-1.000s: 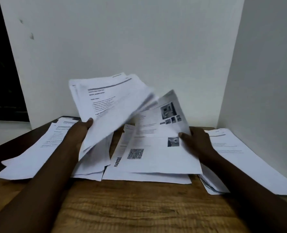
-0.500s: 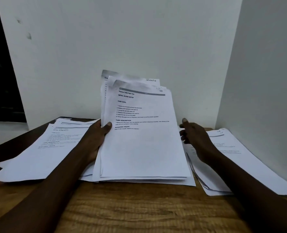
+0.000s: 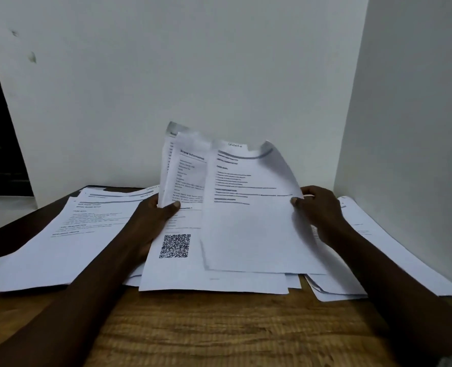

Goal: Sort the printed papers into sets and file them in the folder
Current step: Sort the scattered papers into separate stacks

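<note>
Top sheet pinched betw. right hand & left hand.

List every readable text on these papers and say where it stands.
"Scene Information": heading on the second sheet, gripped by the left hand.
QR code: lower on that sheet, no words.
All print on the front sheet, left pile and right pile: blurred, unreadable.

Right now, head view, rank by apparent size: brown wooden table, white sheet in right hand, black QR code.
1. brown wooden table
2. white sheet in right hand
3. black QR code
</note>
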Demonstrator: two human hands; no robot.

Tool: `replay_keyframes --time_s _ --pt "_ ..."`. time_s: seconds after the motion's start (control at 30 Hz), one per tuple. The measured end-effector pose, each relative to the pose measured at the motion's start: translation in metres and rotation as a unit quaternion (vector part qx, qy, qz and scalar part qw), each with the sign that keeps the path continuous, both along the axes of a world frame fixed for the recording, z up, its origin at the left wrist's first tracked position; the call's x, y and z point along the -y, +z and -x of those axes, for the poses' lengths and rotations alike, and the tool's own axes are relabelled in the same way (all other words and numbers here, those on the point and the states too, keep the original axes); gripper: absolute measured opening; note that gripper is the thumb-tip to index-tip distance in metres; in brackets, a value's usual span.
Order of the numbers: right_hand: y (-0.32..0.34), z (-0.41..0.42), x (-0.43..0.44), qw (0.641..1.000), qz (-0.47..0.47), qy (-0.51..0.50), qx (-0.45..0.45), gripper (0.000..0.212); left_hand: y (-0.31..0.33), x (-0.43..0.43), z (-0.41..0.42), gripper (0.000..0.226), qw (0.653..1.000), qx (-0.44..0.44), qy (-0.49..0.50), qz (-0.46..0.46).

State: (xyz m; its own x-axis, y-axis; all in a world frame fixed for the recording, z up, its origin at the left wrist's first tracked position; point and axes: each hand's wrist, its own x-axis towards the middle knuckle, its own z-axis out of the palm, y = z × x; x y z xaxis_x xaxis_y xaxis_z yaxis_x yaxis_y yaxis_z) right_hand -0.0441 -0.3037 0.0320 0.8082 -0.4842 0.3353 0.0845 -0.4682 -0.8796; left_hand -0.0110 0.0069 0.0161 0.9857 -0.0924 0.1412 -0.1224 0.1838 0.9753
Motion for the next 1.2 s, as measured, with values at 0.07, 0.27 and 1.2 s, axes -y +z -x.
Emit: replay_keyframes --time_s 0.07,0.27,1.2 --pt "0.003 0.008 0.03 0.997 0.053 -0.042 -0.043 0.031 -0.002 0.001 -0.001 0.022 1.0 -0.007 0.008 -0.004" --pt "0.008 0.024 0.086 0.945 0.191 -0.181 -0.196 0.047 -0.002 0.001 -0.002 0.017 0.999 -0.015 0.027 -0.037" --pt "-0.01 0.008 -0.053 0.98 -0.062 0.191 -0.003 0.024 0.009 -0.01 0.002 0.033 0.998 -0.012 -0.039 0.037"
